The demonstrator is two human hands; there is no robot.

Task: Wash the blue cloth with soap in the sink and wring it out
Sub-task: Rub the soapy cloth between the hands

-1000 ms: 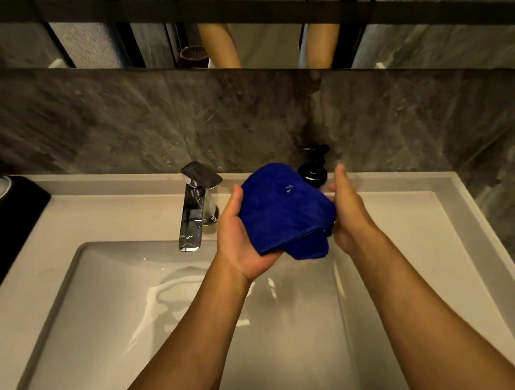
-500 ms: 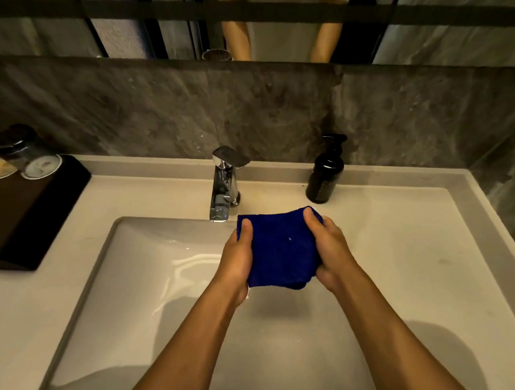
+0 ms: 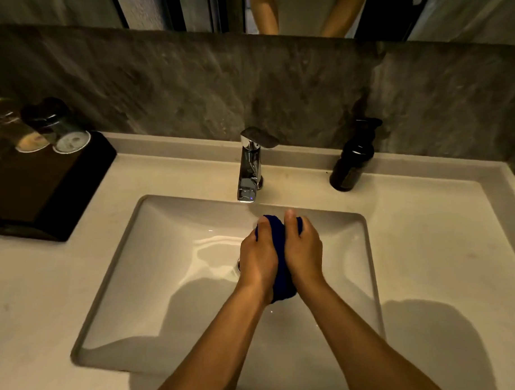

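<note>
The fingers [image 3: 263, 223] of both hands are curled tight around the deep blue terry cloth [image 3: 282, 269], thumbs on top and pressed into it, with the left hand [image 3: 257, 260] and the right hand [image 3: 303, 256] almost palm to palm. Half a second ago the cloth was spread flat between the two hands and held higher, near the chrome single-lever tap [image 3: 249, 169]; now it is bunched into a narrow roll squeezed between the palms and has come down inside the white rectangular sink basin [image 3: 121, 272], above the drain. No water runs from the spout, and I cannot tell whether any lather is on the fabric. The dark pump bottle of soap [image 3: 351, 159] stands untouched on the pale counter, well apart from the hands. The compression looks like either a scrubbing squeeze or the start of wringing; if soap has not gone on, that step remains.
</note>
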